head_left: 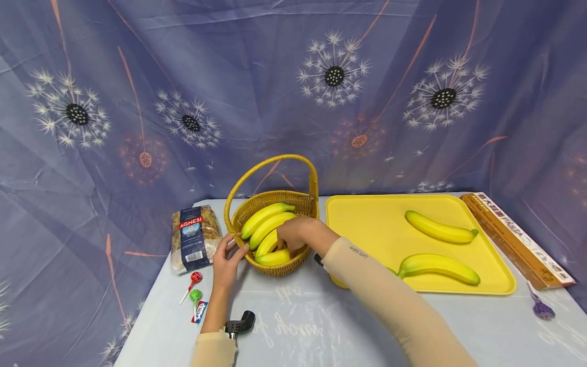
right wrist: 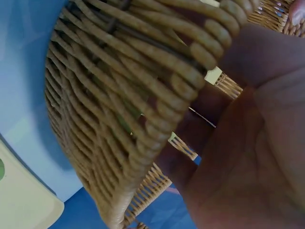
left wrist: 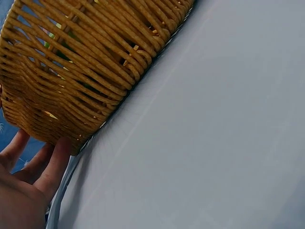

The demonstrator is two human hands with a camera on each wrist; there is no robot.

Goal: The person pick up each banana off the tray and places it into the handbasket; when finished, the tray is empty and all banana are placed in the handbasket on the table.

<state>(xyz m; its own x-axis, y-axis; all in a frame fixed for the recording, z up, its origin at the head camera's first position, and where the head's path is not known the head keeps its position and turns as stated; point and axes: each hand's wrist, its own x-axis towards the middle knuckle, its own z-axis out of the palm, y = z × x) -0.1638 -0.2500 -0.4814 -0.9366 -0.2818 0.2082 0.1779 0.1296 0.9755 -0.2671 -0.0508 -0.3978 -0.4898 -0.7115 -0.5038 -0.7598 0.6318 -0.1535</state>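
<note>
A woven wicker basket [head_left: 275, 270] with a tall arched handle stands near the back of the table, several yellow bananas [head_left: 263, 219] lying side by side in it. My left hand [head_left: 225, 262] holds its left side at the rim. In the left wrist view, that hand's fingers [left wrist: 59, 162] lie against the outer wall. My right hand [head_left: 298, 234] reaches in over the right rim, its fingers down around the right end of the front banana [head_left: 272, 258]. From the right wrist, the basket wall [right wrist: 128, 105] partly covers these fingers, and the banana is hidden.
A yellow tray [head_left: 362, 224] at right bears bananas [head_left: 440, 267], one mostly behind my right sleeve. Beyond it lies a long brown box [head_left: 518, 244], with a purple lollipop [head_left: 543, 308] nearby. A pasta bag [head_left: 194, 239], lollipops [head_left: 196, 294] and a small wrapped sweet [head_left: 199, 312] lie left.
</note>
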